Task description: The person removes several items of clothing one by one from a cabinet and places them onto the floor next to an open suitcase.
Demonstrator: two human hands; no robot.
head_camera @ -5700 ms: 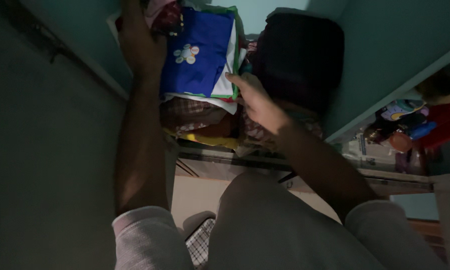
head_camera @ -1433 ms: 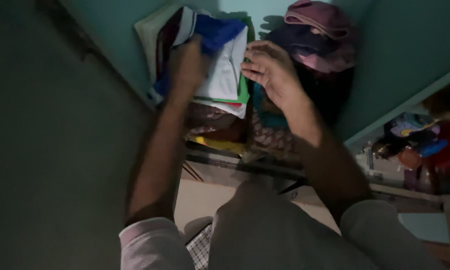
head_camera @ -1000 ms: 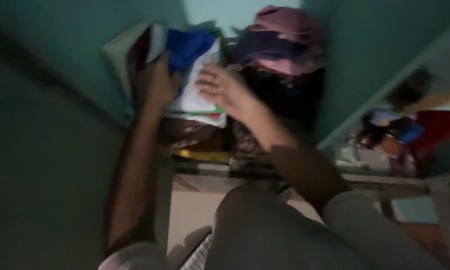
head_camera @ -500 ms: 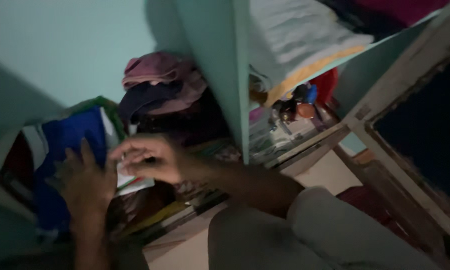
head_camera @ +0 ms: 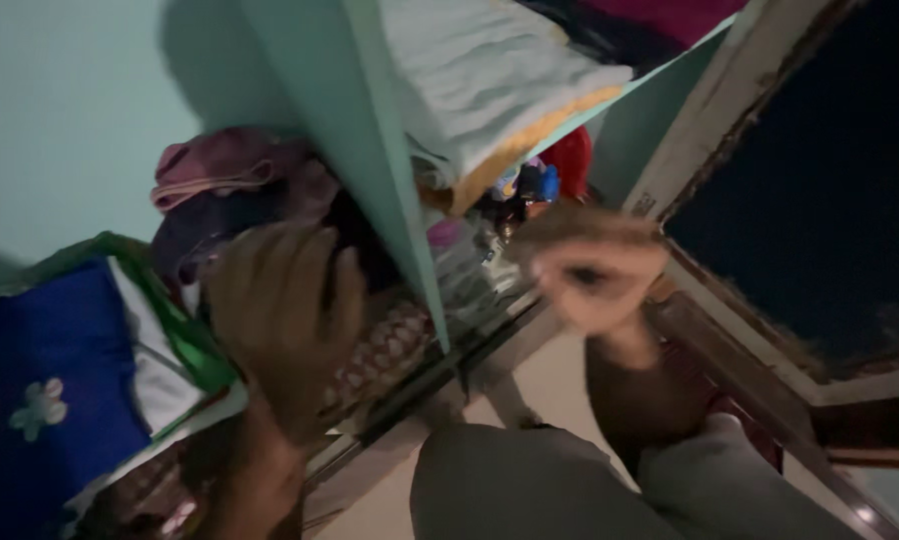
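Note:
In the dim, tilted head view my left hand (head_camera: 285, 315) is spread, fingers apart, in front of the shelf compartment, touching or just off a dark heap of clothes (head_camera: 215, 215) with a pink garment (head_camera: 215, 160) on top. Left of it lies a folded blue cloth (head_camera: 45, 390) on a stack with white and green layers (head_camera: 165, 345). My right hand (head_camera: 590, 270) is blurred, lifted in front of the neighbouring compartment, fingers curled; I see nothing in it.
A pale green shelf divider (head_camera: 385, 190) stands between the hands. Above it lies a folded white and yellow towel (head_camera: 490, 90). Small bottles and a red item (head_camera: 545, 180) sit in the right compartment. A worn frame (head_camera: 730, 120) edges a dark opening at right.
The view has swung further right. My right hand has left the folded stack and moved right, past the divider. My left hand has shifted from the blue cloth onto the dark heap.

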